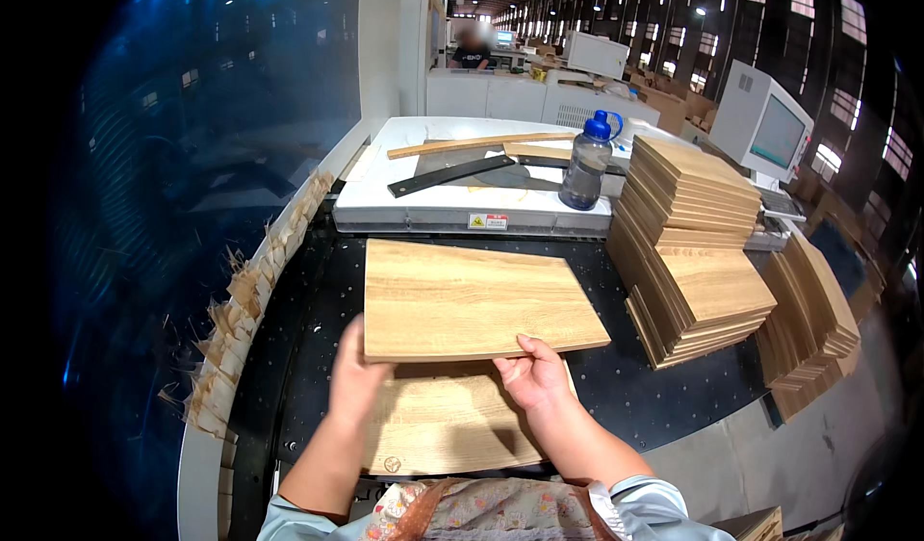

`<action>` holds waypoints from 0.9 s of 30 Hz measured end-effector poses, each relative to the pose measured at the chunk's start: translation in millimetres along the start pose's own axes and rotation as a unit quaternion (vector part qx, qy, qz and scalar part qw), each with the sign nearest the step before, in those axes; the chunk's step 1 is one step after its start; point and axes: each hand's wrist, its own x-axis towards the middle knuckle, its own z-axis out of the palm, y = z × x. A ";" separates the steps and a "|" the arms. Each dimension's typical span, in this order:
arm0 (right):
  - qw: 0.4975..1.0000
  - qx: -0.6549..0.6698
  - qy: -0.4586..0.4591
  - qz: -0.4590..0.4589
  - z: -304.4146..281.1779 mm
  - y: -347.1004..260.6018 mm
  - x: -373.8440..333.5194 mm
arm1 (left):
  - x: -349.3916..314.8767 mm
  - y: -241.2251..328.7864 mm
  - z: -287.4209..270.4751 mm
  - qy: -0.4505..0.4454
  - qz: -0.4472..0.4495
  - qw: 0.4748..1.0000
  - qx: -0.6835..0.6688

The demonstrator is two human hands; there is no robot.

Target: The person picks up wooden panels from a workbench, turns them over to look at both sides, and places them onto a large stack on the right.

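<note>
A rectangular wood-grain board (pixel 472 296) is held up between my two hands, tilted over the black table. My left hand (pixel 358 377) grips its lower left corner, with the fingers partly hidden behind the edge. At the near edge, my right hand (pixel 537 373) pinches the board, thumb on top and fingers underneath. Beneath it, a second wood-grain board (pixel 443 425) lies on the table close to my body, with a small round mark at its lower left corner. The held board covers its far part.
Tall stacks of boards (pixel 717 281) stand at the right of the black perforated table (pixel 674 397). Beyond it, a white surface (pixel 366 190) holds a blue-lidded water bottle (pixel 585 170) and strips. A frayed bristle strip (pixel 245 300) edges the left. A monitor (pixel 770 127) and a person (pixel 471 55) are farther back.
</note>
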 end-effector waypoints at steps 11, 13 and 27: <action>0.968 -0.231 -0.072 0.074 9.3 -12.3 -8.7 | 36.8 -48.6 68.1 0.126 -0.258 0.863 -0.416; 0.948 -0.285 -0.118 0.076 -11.3 -45.2 -28.5 | 65.2 -65.5 45.7 0.149 -0.282 0.845 -0.429; 0.528 -0.657 0.410 -0.347 -265.9 -143.2 -174.2 | 226.4 -128.5 -47.3 0.296 -0.196 0.871 -0.339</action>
